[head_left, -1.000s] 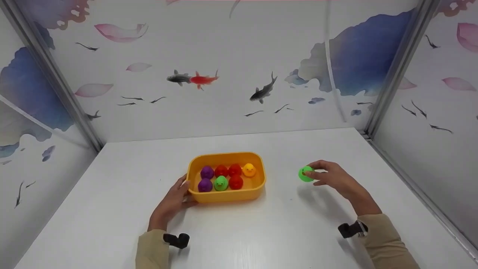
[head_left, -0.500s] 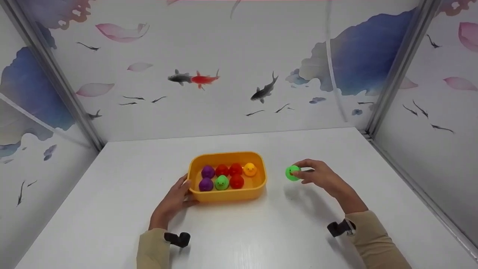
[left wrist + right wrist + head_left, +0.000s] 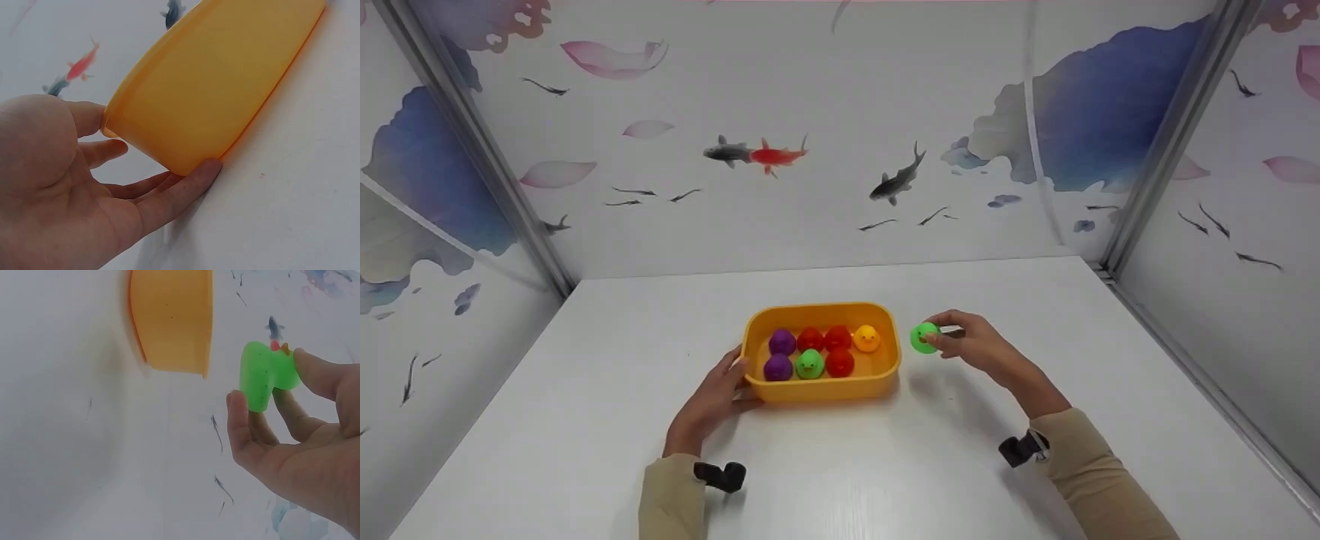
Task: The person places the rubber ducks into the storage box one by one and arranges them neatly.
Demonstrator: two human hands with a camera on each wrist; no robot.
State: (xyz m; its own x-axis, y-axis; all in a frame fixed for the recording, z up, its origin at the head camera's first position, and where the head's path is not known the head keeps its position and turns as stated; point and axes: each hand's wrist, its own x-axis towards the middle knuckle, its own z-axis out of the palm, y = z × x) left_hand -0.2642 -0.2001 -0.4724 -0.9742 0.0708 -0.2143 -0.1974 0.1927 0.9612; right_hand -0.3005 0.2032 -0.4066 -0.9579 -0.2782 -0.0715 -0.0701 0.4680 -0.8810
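Observation:
My right hand (image 3: 979,345) pinches a green rubber duck (image 3: 925,338), held up just right of an orange-yellow plastic bin (image 3: 825,389). In the right wrist view, thumb and fingertips hold the green rubber duck (image 3: 257,377), its orange beak by the thumb. My left hand (image 3: 712,397) holds the bin's left end. In the left wrist view the left hand (image 3: 107,185) has one digit at the rim and others against the wall of the bin (image 3: 208,79), down by the table. Inside sit small rubber ducks: purple (image 3: 778,367), red (image 3: 840,363), green (image 3: 810,364) and yellow (image 3: 866,338).
The bin stands on a white table (image 3: 825,465). A white back wall (image 3: 840,225) and side walls painted with fish and petals enclose it. Black wrist cameras (image 3: 720,476) are strapped over both tan sleeves (image 3: 1099,472).
My right hand has moved left with the green rubber duck, from well right of the bin to close beside its right end. The left hand stays on the bin.

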